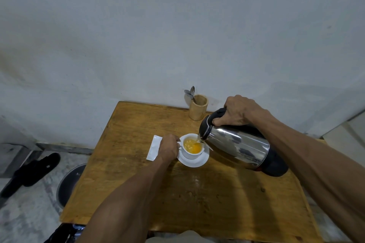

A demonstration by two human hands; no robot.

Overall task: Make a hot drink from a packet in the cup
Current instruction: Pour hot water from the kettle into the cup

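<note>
Fig.: R hand (238, 111) grips kettle (237, 145), spout tilted left over cup (192, 147); L hand (167, 149) pinches cup handle w/ fingers.

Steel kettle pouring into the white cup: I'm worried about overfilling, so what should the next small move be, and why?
Probably tip the steel kettle back upright with the right hand to stop the pour. The orange drink already sits fairly high in the white cup on its white saucer, which the left hand steadies by the handle.
</note>
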